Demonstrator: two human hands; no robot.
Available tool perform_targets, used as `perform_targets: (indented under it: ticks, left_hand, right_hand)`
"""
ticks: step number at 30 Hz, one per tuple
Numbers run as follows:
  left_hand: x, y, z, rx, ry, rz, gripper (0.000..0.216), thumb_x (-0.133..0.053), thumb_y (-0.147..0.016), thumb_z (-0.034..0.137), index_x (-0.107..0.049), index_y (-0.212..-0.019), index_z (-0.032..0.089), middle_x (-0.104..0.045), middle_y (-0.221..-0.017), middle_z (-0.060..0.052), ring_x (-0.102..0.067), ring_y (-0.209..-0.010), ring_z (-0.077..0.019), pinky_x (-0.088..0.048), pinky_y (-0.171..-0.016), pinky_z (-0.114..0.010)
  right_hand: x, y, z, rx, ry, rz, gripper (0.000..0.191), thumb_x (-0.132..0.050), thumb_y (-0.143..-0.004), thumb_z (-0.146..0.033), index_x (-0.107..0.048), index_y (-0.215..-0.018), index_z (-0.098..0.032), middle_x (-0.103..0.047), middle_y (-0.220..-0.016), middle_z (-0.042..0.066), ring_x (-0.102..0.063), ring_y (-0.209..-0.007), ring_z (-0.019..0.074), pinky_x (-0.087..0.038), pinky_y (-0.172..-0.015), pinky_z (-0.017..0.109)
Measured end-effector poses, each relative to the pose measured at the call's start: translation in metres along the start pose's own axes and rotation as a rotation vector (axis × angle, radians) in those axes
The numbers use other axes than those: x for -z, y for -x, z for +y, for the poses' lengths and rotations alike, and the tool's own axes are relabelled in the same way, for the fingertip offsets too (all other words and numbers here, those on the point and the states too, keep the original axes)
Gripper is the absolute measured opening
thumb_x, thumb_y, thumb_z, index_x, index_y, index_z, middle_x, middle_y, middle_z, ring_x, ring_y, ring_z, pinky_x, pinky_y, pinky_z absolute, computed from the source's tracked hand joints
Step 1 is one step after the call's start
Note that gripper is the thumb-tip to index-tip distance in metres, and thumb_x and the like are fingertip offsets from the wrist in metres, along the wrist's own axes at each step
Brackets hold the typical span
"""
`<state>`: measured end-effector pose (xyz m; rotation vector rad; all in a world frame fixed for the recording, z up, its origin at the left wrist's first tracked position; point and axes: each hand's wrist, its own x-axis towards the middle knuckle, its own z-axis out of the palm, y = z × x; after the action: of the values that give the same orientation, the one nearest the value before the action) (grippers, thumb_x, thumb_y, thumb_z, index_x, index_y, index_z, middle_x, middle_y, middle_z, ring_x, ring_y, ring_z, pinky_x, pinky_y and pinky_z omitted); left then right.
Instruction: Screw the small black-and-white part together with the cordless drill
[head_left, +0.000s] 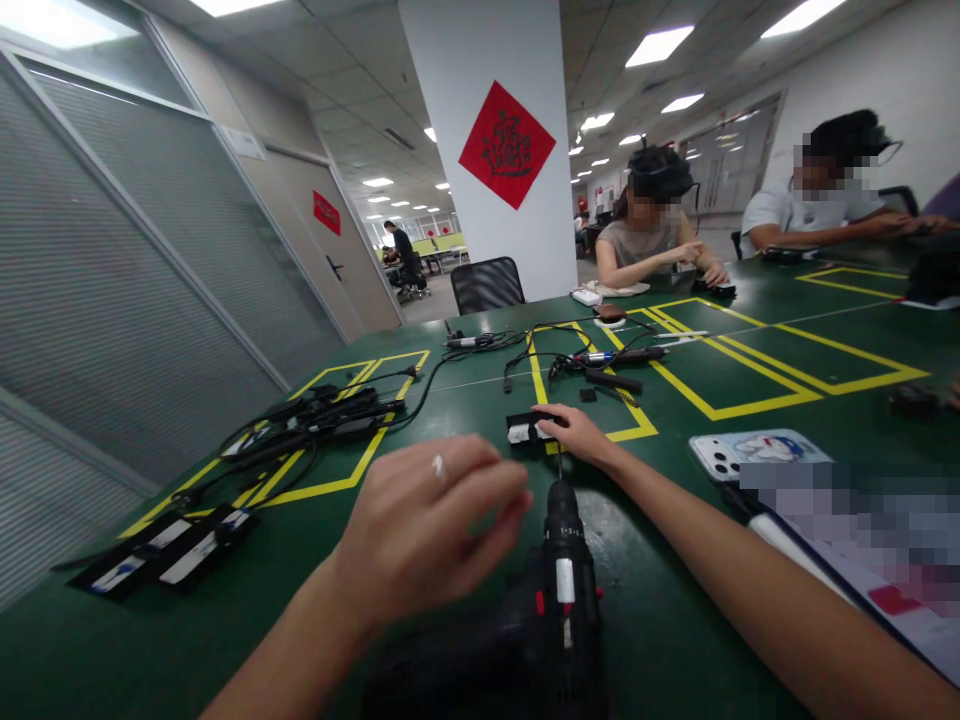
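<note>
My right hand [579, 432] reaches across the green table [465, 400] and its fingers close on a small black adapter with a white label [526, 430]. My left hand [431, 520] hovers above the table close to me, with a ring on one finger and the fingers loosely curled around nothing. A black cordless screwdriver [564, 590] lies just below and right of that hand, its bit pointing toward the adapter.
A pile of black adapters and cables [315, 420] lies at left, two labelled adapters [161, 555] nearer me. More cables and tools [600, 362] sit mid-table, a phone [742, 452] at right. Two other people sit at the far right side.
</note>
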<state>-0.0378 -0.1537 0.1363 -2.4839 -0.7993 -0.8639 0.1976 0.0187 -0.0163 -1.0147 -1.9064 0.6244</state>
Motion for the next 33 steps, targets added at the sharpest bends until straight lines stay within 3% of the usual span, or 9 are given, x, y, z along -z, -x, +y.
perform_targets:
  ticks: [3, 6, 9, 12, 25, 33]
  left_hand:
    - [-0.047, -0.039, -0.038, 0.075, -0.085, -0.225, 0.034, -0.063, -0.084, 0.037, -0.056, -0.113, 0.022, -0.064, -0.105, -0.007, -0.065, -0.085, -0.0206, -0.054, -0.069, -0.032]
    - [-0.100, -0.043, -0.059, -0.024, -0.119, -0.396, 0.049, -0.068, -0.079, 0.042, -0.054, -0.120, 0.019, -0.063, -0.108, -0.010, -0.061, -0.096, -0.0265, -0.052, -0.082, -0.039]
    - [-0.143, -0.027, -0.064, -0.051, -0.157, -0.425, 0.055, -0.069, -0.078, 0.040, -0.051, -0.124, 0.014, -0.062, -0.112, -0.013, -0.059, -0.098, -0.0294, -0.051, -0.085, -0.042]
    - [-0.167, -0.015, -0.064, -0.009, -0.177, -0.386, 0.038, -0.061, -0.085, 0.030, -0.053, -0.118, 0.013, -0.062, -0.108, -0.013, -0.058, -0.095, -0.0281, -0.051, -0.082, -0.040]
    - [-0.184, -0.004, -0.066, 0.079, -0.173, -0.279, 0.029, -0.054, -0.085, 0.023, -0.056, -0.112, 0.012, -0.064, -0.104, -0.013, -0.059, -0.093, -0.0279, -0.054, -0.076, -0.038]
    - [-0.184, -0.002, -0.071, 0.064, -0.115, -0.264, 0.031, -0.054, -0.086, 0.023, -0.055, -0.115, 0.012, -0.064, -0.108, -0.013, -0.060, -0.097, -0.0267, -0.052, -0.085, -0.038]
  right_hand:
    - [-0.001, 0.000, 0.001, 0.008, -0.002, 0.001, 0.031, -0.056, -0.092, -0.033, -0.057, -0.119, -0.017, -0.058, -0.122, 0.009, -0.058, -0.107, 0.0226, -0.048, -0.092, 0.046]
    - [-0.002, -0.001, 0.002, 0.011, 0.001, 0.013, 0.031, -0.056, -0.092, -0.033, -0.057, -0.119, -0.017, -0.058, -0.122, 0.009, -0.058, -0.107, 0.0227, -0.048, -0.092, 0.046]
    - [-0.002, -0.001, 0.002, 0.018, 0.004, 0.017, 0.031, -0.056, -0.092, -0.033, -0.057, -0.119, -0.017, -0.058, -0.121, 0.009, -0.058, -0.108, 0.0228, -0.048, -0.092, 0.046]
    - [-0.002, -0.002, 0.002, 0.020, 0.008, 0.017, 0.031, -0.056, -0.093, -0.033, -0.057, -0.119, -0.017, -0.059, -0.121, 0.009, -0.059, -0.107, 0.0226, -0.048, -0.092, 0.046]
    - [-0.003, 0.001, -0.006, 0.037, 0.036, 0.008, 0.032, -0.055, -0.093, -0.033, -0.056, -0.120, -0.018, -0.058, -0.122, 0.009, -0.058, -0.109, 0.0228, -0.047, -0.094, 0.047]
    - [-0.003, 0.003, -0.009, 0.042, 0.041, 0.004, 0.032, -0.055, -0.093, -0.033, -0.056, -0.121, -0.018, -0.058, -0.123, 0.009, -0.057, -0.110, 0.0232, -0.046, -0.095, 0.048]
